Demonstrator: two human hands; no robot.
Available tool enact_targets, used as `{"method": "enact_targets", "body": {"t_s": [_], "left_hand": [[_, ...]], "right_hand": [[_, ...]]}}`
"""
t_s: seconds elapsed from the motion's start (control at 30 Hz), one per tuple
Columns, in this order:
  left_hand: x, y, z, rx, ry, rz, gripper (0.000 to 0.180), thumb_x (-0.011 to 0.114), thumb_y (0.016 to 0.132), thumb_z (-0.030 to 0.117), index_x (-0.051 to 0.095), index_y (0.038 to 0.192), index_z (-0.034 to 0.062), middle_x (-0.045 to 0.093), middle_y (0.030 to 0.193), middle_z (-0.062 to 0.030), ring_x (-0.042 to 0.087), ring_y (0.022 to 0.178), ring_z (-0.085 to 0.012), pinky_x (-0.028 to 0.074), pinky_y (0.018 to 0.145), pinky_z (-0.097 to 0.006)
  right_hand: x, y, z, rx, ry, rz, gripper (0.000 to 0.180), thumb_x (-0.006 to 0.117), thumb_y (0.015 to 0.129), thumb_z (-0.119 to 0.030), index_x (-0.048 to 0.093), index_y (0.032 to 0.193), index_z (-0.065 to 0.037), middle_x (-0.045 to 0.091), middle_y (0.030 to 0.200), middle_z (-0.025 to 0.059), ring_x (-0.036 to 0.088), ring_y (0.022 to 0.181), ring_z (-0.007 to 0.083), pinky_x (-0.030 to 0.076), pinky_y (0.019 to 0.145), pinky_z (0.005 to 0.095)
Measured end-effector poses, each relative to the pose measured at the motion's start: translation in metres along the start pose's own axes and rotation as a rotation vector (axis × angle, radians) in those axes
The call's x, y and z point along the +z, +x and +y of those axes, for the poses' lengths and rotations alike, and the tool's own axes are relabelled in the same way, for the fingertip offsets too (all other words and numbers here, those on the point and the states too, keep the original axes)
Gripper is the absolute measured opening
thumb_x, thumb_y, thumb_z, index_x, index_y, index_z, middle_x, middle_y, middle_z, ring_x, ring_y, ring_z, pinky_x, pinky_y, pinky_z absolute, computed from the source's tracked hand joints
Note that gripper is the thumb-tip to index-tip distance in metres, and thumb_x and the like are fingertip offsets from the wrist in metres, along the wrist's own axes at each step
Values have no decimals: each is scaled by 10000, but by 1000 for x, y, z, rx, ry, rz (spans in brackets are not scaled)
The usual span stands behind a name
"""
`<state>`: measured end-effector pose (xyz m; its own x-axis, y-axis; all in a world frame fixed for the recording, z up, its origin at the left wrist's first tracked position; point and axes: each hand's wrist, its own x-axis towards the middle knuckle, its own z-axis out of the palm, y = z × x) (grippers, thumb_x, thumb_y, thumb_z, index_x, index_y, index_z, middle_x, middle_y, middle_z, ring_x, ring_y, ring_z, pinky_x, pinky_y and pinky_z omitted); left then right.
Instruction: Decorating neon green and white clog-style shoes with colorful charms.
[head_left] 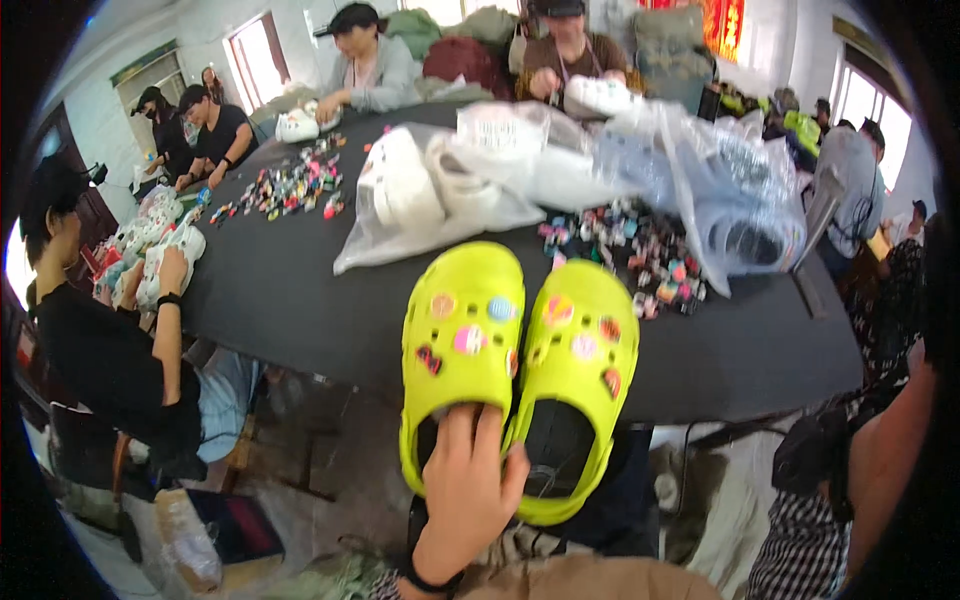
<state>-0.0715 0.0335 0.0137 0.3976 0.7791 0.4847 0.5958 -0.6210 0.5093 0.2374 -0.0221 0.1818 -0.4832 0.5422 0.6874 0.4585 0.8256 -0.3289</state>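
Clogs (475, 378), 2, yellow-green, in the head view: side by side, toes overlapping the near edge of the table (270, 310), heels on the wearer's side of it. Cannot tell whether soles touch the table. Long axes run roughly away from the wearer, toes toward the table's far side, openings facing back. Left hand (462, 515) below the table's near edge, fingers (458, 430) close together and pointing straight forward into the left clog's opening, tips hidden under its upper; thumb out to the right, at the inner rim of the right clog (575, 378). Grip looks narrow, holding the adjoining walls. Left hand is the near one; right hand not in view. Colourful charms (470, 340) dot the uppers. On the table past the toes: clear bag (375, 245) with white clogs (400, 185); farther right on the table, pale blue clogs (780, 220), also bagged. Loose charm heap (670, 290) toward the table's right part. Co-worker in black (110, 350) at the table's left side, hands on a white shoe (190, 245).
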Motion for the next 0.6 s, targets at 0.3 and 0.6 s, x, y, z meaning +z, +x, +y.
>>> {"method": "enact_targets", "body": {"t_s": [0.3,0.6], "left_hand": [[-5,-28,16,-125,80,-51,440,613,842,143,509,1212,-71,499,1174,-304,497,1075,-491,443,903,-512],[-1,-15,12,-10,77,13,458,617,830,133,507,1231,-59,497,1160,-303,509,1032,-487,446,866,-505]], "right_hand": [[-49,18,1,-282,-443,186,414,573,943,-321,493,1206,-11,577,1040,245,613,827,304,516,663,388],[-51,15,16,-296,-486,183,416,572,942,-318,492,1213,-12,573,1059,254,613,848,312,517,681,400]]}}
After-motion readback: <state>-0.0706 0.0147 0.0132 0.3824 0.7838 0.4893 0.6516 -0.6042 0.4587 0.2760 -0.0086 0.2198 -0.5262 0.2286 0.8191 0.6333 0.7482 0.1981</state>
